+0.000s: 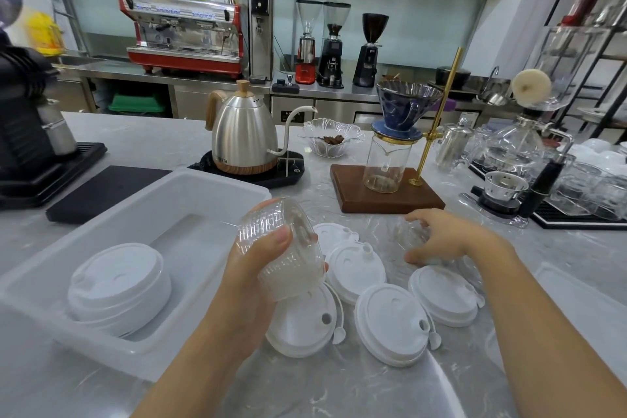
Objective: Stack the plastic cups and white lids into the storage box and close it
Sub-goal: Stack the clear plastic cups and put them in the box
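My left hand (pixel 258 268) grips a stack of clear plastic cups (pixel 288 248), held tilted above the counter beside the box. My right hand (pixel 441 237) curls round another clear plastic cup (pixel 409 236) lying on the counter. Several white lids (pixel 390 322) lie loose on the marble counter below and between my hands. The translucent white storage box (pixel 190 193) stands open at the left, with a stack of white lids (pixel 118 282) inside near its front end. The box's lid (pixel 583 302) appears to lie at the right edge.
A steel gooseneck kettle (pixel 242 136) on a black base stands behind the box. A pour-over stand on a wooden base (pixel 383 193) is behind my right hand. Glassware and a siphon brewer (pixel 529 159) crowd the right. A black mat (pixel 101 190) lies left of the box.
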A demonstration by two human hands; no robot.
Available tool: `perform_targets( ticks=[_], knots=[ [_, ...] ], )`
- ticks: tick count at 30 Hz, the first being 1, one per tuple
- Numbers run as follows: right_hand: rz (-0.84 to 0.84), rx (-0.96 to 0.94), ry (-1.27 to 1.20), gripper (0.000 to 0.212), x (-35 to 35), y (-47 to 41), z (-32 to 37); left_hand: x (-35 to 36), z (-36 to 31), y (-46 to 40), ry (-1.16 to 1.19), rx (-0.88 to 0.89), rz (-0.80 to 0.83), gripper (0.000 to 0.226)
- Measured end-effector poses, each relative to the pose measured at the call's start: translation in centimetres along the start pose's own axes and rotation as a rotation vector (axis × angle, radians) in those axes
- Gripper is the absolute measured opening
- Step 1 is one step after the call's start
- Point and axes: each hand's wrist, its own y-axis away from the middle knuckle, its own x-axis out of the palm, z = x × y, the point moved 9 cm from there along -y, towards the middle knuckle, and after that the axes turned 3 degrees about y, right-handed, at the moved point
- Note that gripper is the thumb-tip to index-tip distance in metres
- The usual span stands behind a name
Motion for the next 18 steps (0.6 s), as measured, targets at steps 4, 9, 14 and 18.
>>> perform_targets(
  ticks=[4,9,14,18],
  knots=[
    [-0.075,-0.149,-0.037,0.089,-2.1,1.0,2.3,-0.1,0.1,0.0,0.000,-0.014,-0.010,0.107],
    [-0.020,-0.485,-0.309,0.085,-4.4,5.5,10.0,-0.1,0.1,0.0,-0.010,-0.005,-0.026,0.110],
    [0.065,-0.734,-0.478,0.085,-4.8,10.2,16.3,0.1,-0.4,0.2,-0.023,0.030,0.004,0.100],
    [0.069,-0.786,-0.443,0.087,-4.0,11.3,18.0,0.6,-0.7,0.2,-0.070,0.048,0.058,0.090]
  ],
)
